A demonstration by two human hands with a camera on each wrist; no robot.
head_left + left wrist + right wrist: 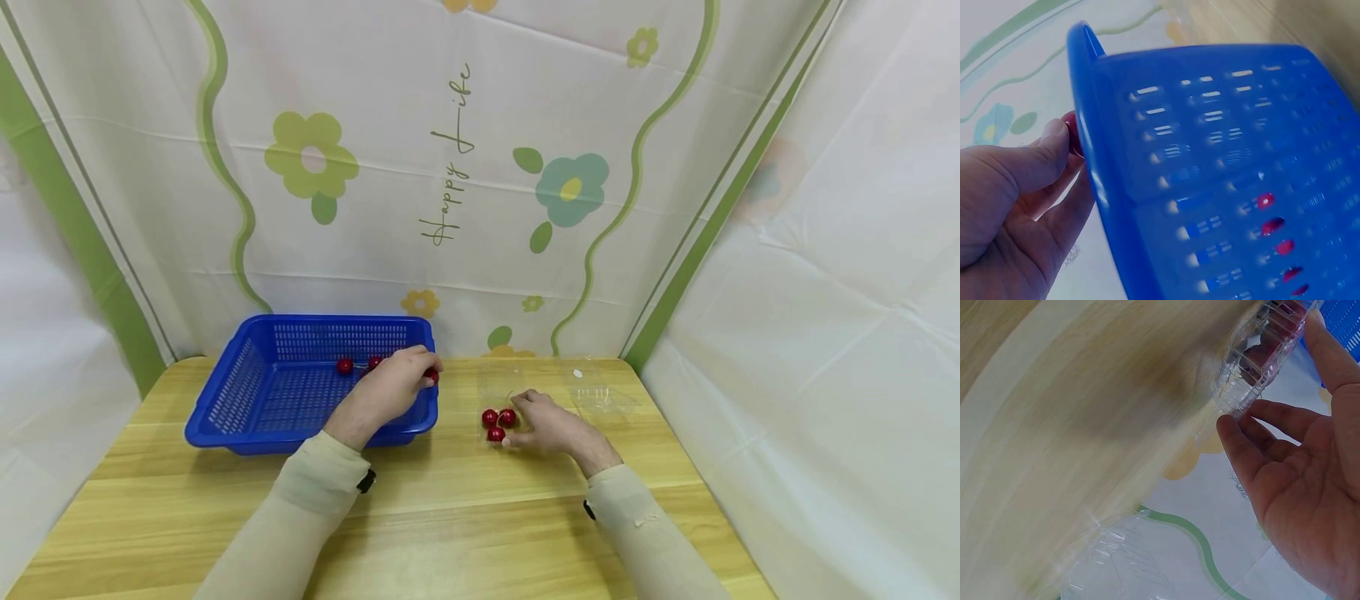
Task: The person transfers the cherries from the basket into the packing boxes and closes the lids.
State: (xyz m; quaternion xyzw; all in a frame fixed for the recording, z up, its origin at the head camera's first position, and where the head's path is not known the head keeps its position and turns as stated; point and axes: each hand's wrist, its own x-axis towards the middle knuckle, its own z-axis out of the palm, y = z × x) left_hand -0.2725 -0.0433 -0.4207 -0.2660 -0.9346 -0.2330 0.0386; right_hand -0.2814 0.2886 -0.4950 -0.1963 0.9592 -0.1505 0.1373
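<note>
My left hand (393, 385) is over the right rim of a blue plastic basket (258, 400). Between thumb and fingertips it pinches a red cherry (1072, 133), just past that rim. More cherries (344, 366) lie inside the basket, partly hidden by the hand; through the slotted wall several red spots show in the left wrist view. My right hand (551, 425) holds the side of a clear plastic box (1235, 394), thumb at one edge and fingers at another. Three red cherries (496, 434) with thin stems show in this box.
Another clear plastic box (603, 400) stands at the back right of the wooden table (450, 517). A white curtain (390, 167) with printed flowers hangs behind the table, and plain white sheeting (817, 333) closes off the right side.
</note>
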